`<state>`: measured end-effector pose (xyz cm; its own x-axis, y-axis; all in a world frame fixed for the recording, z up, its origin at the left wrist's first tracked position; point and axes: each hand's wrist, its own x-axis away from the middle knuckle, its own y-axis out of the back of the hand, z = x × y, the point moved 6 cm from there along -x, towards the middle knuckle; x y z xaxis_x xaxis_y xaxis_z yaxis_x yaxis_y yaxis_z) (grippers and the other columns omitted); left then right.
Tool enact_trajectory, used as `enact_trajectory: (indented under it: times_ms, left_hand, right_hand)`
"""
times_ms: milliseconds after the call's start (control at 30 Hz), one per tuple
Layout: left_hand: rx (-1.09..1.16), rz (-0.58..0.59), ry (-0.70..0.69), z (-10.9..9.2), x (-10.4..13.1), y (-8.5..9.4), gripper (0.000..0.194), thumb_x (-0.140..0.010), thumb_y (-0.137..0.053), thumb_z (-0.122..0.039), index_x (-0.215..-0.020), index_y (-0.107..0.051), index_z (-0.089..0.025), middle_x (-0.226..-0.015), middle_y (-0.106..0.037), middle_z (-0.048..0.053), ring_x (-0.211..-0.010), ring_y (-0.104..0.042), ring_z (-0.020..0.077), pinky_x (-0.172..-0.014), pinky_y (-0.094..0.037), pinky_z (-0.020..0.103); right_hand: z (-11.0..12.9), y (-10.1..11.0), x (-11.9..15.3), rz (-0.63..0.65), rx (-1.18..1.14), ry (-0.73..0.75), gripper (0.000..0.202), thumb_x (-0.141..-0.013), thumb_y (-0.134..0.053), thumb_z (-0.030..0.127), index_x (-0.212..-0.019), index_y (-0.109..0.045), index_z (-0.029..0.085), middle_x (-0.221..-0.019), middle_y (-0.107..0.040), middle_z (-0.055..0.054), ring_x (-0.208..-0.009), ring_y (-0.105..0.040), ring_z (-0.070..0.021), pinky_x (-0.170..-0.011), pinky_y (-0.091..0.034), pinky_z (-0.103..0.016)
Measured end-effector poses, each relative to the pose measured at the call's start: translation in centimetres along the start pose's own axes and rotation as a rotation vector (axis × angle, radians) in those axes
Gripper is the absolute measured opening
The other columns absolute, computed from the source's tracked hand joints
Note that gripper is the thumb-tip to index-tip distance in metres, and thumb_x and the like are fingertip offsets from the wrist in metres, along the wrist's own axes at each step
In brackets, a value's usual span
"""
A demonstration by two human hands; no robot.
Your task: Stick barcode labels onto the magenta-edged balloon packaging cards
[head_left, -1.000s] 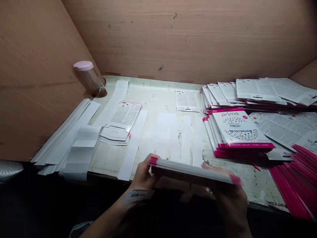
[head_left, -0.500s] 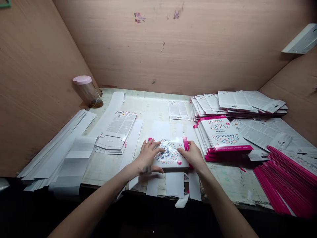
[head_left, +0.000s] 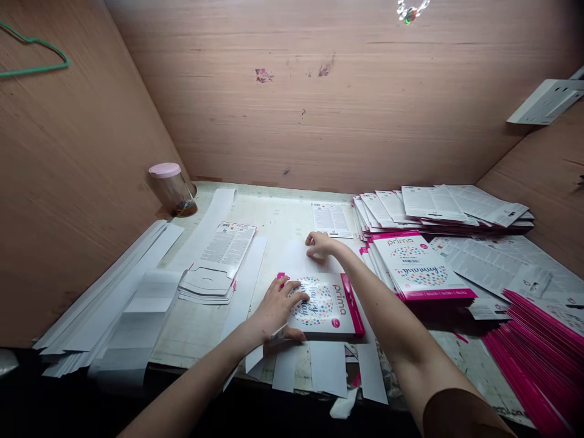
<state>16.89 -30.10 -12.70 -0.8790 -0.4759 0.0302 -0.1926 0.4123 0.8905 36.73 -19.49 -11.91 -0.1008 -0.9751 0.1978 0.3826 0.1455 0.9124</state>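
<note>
A white and pink box [head_left: 326, 304] with colored dots and "prima" lettering lies at the front middle of the table, over several white paper strips [head_left: 328, 368]. My left hand [head_left: 280, 307] grips its left side, fingers spread over the top face and thumb low at the near edge. Beyond the box's far edge, my right hand [head_left: 320, 244] is off the box, its fingers curled over a white strip. Whether those fingers pinch anything is too small to tell. A printed card [head_left: 332, 220] lies just past this hand.
Flat cartons [head_left: 228, 249] and long white sheets [head_left: 104, 292] lie on the left, near a pink-lidded jar [head_left: 172, 188]. On the right are piles of printed packs [head_left: 415, 264] and a pink-edged stack [head_left: 533, 359]. Wooden panels [head_left: 274, 134] enclose the table.
My right hand has let go of the box's right end and moved to beyond its far edge. The left hand remains on the box. The camera view has tilted upward.
</note>
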Motion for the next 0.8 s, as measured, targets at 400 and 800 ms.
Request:
enact_trajectory:
  times_ms: [400,800]
  left_hand:
    - [0.022,0.054,-0.043,-0.5,-0.1,0.1,0.078,-0.057,-0.084,-0.055,-0.122,-0.054,-0.024,-0.145,-0.042,0.015,-0.142,-0.026,0.0423,-0.112,-0.029,0.059]
    - [-0.188,0.124,-0.085,-1.3,-0.8,-0.3,0.093,-0.068,-0.078,-0.054,-0.145,-0.038,-0.022,-0.143,-0.041,0.019,-0.136,-0.034,0.0398,-0.108,-0.033,0.052]
  right_hand:
    - [0.9,1.8,2.8,-0.126,-0.08,0.091,0.026,-0.063,-0.07,0.014,-0.086,-0.058,0.018,-0.09,-0.062,-0.005,-0.087,-0.056,-0.0219,-0.072,-0.043,-0.028]
    - [3.9,-5.2,21.6,-0.568,-0.256,0.411,0.015,-0.092,-0.048,0.014,-0.089,-0.061,0.021,-0.101,-0.072,-0.008,-0.097,-0.067,-0.0218,-0.082,-0.053,-0.035]
